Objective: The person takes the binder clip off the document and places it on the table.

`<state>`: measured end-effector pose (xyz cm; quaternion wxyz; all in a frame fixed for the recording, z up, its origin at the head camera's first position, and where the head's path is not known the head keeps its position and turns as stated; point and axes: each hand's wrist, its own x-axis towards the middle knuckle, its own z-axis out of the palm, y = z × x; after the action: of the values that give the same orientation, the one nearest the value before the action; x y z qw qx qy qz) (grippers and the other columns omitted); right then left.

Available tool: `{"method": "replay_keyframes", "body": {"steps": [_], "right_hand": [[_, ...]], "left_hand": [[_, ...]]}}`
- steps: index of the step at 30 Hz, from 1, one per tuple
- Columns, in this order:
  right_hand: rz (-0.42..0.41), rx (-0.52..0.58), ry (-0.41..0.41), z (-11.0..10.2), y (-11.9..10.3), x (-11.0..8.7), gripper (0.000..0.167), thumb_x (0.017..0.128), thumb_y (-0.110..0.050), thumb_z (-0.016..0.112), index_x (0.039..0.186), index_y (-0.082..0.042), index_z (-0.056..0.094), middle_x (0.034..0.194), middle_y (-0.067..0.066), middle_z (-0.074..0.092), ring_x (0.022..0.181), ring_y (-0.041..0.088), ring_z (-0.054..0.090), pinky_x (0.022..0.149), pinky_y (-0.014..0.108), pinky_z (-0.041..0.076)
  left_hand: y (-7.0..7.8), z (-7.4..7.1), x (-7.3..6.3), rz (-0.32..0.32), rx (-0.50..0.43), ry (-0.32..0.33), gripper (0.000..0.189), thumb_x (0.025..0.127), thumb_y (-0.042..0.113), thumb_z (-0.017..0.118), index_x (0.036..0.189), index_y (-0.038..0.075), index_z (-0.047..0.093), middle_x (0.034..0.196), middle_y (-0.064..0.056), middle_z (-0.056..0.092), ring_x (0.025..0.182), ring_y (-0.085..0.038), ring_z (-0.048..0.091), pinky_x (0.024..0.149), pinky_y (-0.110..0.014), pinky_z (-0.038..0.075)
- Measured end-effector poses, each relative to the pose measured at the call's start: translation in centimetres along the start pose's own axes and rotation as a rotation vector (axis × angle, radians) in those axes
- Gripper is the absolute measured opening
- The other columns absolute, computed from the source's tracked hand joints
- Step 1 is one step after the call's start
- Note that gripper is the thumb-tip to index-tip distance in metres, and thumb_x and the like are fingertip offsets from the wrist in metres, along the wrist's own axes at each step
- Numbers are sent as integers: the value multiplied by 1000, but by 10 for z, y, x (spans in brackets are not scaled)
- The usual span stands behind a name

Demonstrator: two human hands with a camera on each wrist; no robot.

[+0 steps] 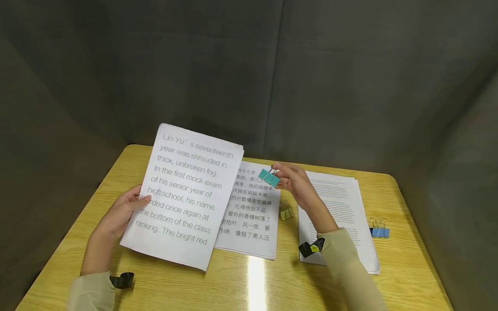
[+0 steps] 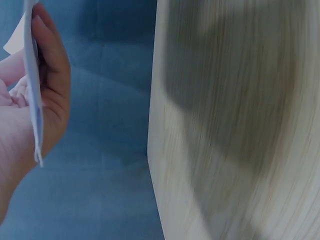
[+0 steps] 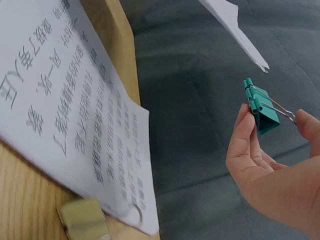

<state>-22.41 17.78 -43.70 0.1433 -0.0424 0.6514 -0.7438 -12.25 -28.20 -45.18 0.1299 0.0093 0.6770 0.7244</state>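
Note:
My left hand [image 1: 120,210] grips the left edge of a stack of paper [image 1: 183,194] printed with large English text, thumb on the front and fingers behind. The stack is held up and tilted above the table; the left wrist view shows its thin edge [image 2: 33,90]. In my right hand [image 1: 293,183] is a teal binder clip [image 1: 269,177], pinched between thumb and fingers by its wire handles. The right wrist view shows the teal clip [image 3: 262,107] apart from the paper's corner [image 3: 245,42]. Below lies a stack with Chinese text [image 1: 253,216], partly covered by the raised stack.
A yellow binder clip [image 1: 286,213] sits between the Chinese stack and another stack with smaller print [image 1: 338,207] on the right. A blue binder clip [image 1: 380,232] rests at that stack's right edge. Dark curtains [image 1: 249,77] surround the wooden table [image 1: 233,285].

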Motion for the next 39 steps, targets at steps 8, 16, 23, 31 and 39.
{"method": "replay_keyframes", "body": {"steps": [8,16,23,31,39], "right_hand": [[38,-33,-44,36,12,14,55,104,-28,59,139,14,52,106,8,59,74,11,60,74,25,58],[97,-90,-72,73,25,25,52,103,-28,63,136,12,57,98,7,66,75,16,64,85,37,59],[176,-174,-100,107,42,26,47,101,-29,65,131,7,62,106,14,69,75,14,64,91,46,58],[222,-228,-181,147,61,22,45,100,-33,68,127,3,65,111,17,70,78,17,65,86,42,59],[251,-308,-210,177,75,18,37,96,-31,73,115,0,67,95,10,70,71,18,63,76,40,61]], "left_hand": [[-1,-45,-8,-71,33,151,26,108,17,56,132,27,53,103,10,75,87,-12,73,72,-27,57],[-7,-68,2,-177,330,216,62,111,23,45,161,-3,21,96,18,67,84,-9,68,73,-29,55],[-11,-79,19,-254,418,237,63,111,24,41,163,-3,17,96,15,66,83,-12,67,72,-32,55],[-9,-93,29,-296,464,213,61,111,23,39,161,-6,19,95,11,67,82,-14,67,72,-33,54],[-6,-95,32,-380,467,225,65,111,30,39,163,-2,15,101,2,66,85,-19,67,74,-38,56]]}}
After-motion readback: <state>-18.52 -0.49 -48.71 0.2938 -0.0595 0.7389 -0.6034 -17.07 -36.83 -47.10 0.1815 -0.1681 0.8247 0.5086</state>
